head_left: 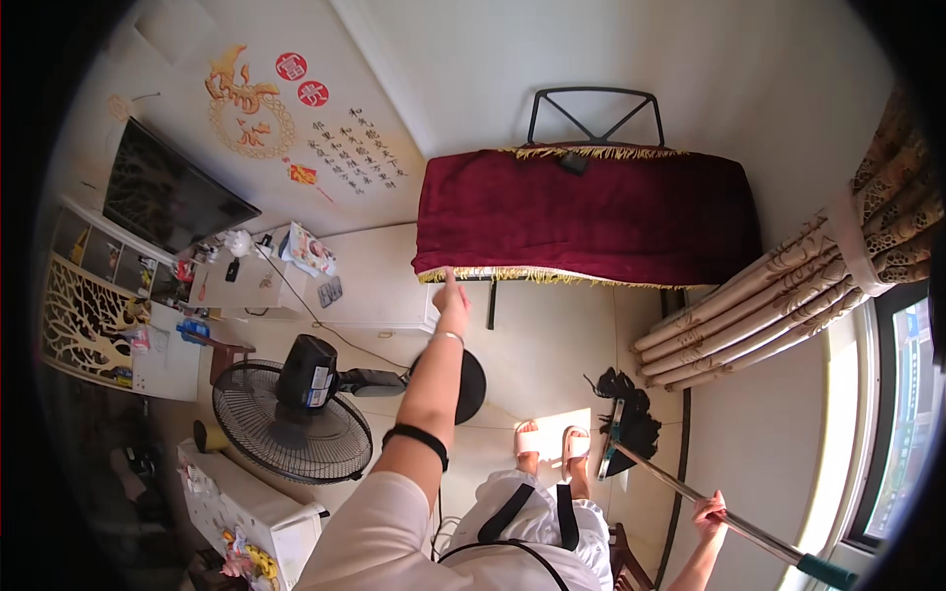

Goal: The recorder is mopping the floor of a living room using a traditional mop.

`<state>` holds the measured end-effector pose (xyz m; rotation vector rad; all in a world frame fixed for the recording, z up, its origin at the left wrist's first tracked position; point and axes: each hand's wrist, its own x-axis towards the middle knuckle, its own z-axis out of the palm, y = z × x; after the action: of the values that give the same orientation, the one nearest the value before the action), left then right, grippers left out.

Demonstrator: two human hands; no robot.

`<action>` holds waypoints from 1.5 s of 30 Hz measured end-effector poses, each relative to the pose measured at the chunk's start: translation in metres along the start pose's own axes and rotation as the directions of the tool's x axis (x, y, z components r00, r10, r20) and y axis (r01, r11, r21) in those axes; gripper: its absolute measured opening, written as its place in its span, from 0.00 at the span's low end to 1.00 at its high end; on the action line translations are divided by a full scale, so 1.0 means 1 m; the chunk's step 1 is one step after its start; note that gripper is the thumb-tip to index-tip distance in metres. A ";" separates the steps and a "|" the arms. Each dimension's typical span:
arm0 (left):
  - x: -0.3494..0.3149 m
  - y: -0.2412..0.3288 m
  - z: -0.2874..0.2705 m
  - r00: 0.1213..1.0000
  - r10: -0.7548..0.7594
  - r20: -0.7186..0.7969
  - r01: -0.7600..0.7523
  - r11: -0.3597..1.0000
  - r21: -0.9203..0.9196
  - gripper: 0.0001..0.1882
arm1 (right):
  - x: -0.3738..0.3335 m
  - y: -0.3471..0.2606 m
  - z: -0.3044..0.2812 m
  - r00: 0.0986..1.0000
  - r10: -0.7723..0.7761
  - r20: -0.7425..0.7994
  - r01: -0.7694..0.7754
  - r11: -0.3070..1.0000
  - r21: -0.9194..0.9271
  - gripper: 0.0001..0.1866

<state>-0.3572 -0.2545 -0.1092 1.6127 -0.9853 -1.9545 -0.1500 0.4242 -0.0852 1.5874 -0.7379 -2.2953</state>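
The right hand (709, 517) has its fingers wrapped round a mop pole (670, 479); ahead and left of them, the black mop head (633, 419) lies on the floor (552, 340). Mopping seems under way; what remains is unclear. Farther, the left hand (452, 303) meets a red cloth (591, 222); whether its fingers grip, I cannot tell.

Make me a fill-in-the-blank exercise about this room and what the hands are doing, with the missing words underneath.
1. The left hand is at the near edge of the dark red cloth, while the long pole is gripped by the ____.
2. The black fan stands on the person's ____ side.
3. The patterned curtain hangs beside the ____.

Missing words: right hand; left; window.
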 end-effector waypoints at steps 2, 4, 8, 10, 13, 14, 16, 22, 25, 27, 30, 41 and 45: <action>0.031 0.017 0.001 0.998 0.056 -0.036 -0.056 0.998 0.003 0.21 | 0.002 0.034 0.006 0.999 -0.016 -0.049 0.017 1.000 0.017 0.16; 0.047 0.026 0.008 0.999 0.028 -0.042 -0.028 0.999 0.016 0.18 | 0.008 0.044 0.007 0.992 -0.075 -0.097 0.073 0.997 -0.024 0.16; 0.064 0.032 0.010 0.993 0.115 -0.016 -0.110 0.972 0.207 0.09 | 0.020 0.042 0.011 0.994 -0.049 -0.094 0.049 0.999 -0.003 0.15; 0.063 0.036 0.012 0.999 0.001 -0.039 -0.001 1.000 -0.011 0.06 | 0.021 0.030 0.006 0.996 -0.054 -0.071 0.054 0.999 0.004 0.15; 0.060 0.035 -0.001 0.995 -0.082 0.054 0.092 0.975 -0.201 0.04 | 0.026 0.034 0.002 0.998 -0.069 -0.017 0.068 0.997 -0.030 0.15; 0.063 0.035 -0.009 0.983 -0.123 0.133 0.158 0.942 -0.295 0.05 | 0.029 0.030 -0.002 0.998 -0.059 -0.028 0.057 0.997 -0.050 0.15; 0.104 0.026 -0.030 0.958 0.005 0.286 0.095 0.937 -0.337 0.06 | 0.038 0.016 -0.006 0.998 0.056 0.016 -0.055 0.997 -0.054 0.15; 0.044 0.042 0.009 0.999 -0.034 0.017 0.038 0.950 -0.310 0.08 | 0.036 0.056 -0.007 1.000 -0.022 -0.011 0.021 0.994 -0.110 0.14; 0.058 0.052 -0.005 0.997 -0.074 0.013 0.074 0.954 -0.290 0.09 | 0.045 0.075 -0.001 0.999 -0.045 -0.015 0.042 0.984 -0.176 0.13; 0.052 0.056 -0.006 0.995 -0.100 0.028 0.104 0.965 -0.242 0.10 | 0.047 0.086 0.004 0.999 -0.046 -0.026 0.041 0.987 -0.155 0.13; 0.056 0.052 -0.015 0.987 0.002 0.158 0.059 0.923 -0.380 0.08 | 0.051 0.100 0.011 0.997 -0.054 -0.046 0.047 0.989 -0.140 0.13; 0.077 -0.001 -0.060 0.957 0.288 -0.037 -0.279 0.948 0.152 0.15 | 0.066 0.099 0.006 0.999 -0.044 -0.017 0.040 0.984 -0.174 0.14; 0.052 -0.010 -0.066 0.877 0.411 -0.249 -0.159 0.737 0.657 0.24 | 0.071 0.108 0.006 0.974 -0.224 -0.022 0.220 0.968 -0.125 0.22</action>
<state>-0.3051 -0.3012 -0.1564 1.9152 -1.7054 -1.0745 -0.1899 0.3010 -0.0815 1.7269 -0.4200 -2.4049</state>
